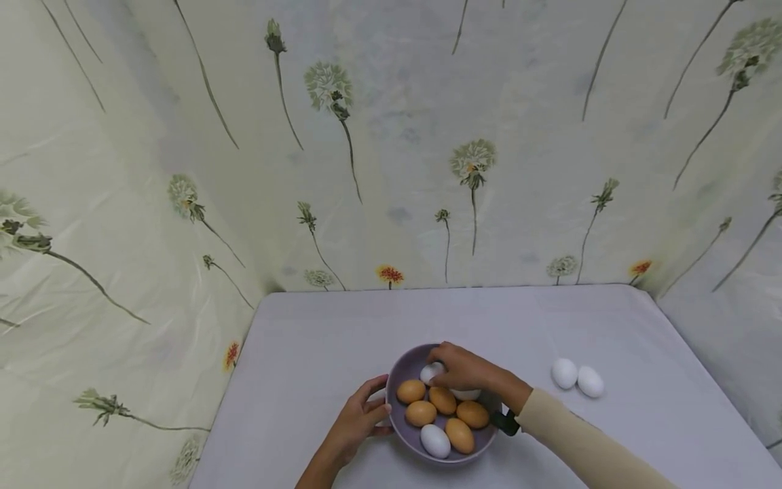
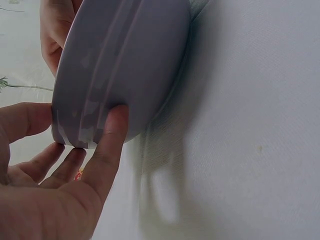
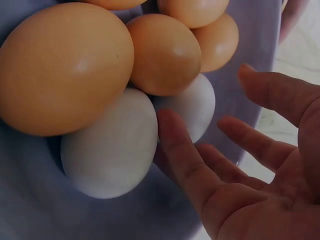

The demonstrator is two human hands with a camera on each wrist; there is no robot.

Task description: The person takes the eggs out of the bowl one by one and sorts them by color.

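A purple bowl [image 1: 442, 460] holds several brown eggs [image 1: 421, 413] and three white ones. My right hand [image 1: 463, 367] reaches inside over its far side, fingers spread around one white egg [image 3: 192, 110]. In the right wrist view, the thumb [image 3: 272, 90] stands apart from that egg, while a fingertip [image 3: 172, 127] reaches between it and a nearer white egg [image 3: 110, 150]. The third white egg [image 1: 435, 441] lies at the bowl's near side. Against the left outer wall rest the extended fingers of my left hand [image 1: 357, 422], with its thumb [image 2: 27, 120] at the rim.
Two white eggs, one on the left [image 1: 564, 373] and one on the right [image 1: 590, 382], lie side by side on the white-covered table [image 1: 318, 333], right of the bowl. Flower-patterned sheeting [image 1: 397, 136] rises behind the table and along its sides. A dark device [image 1: 506, 422] sits at my right wrist.
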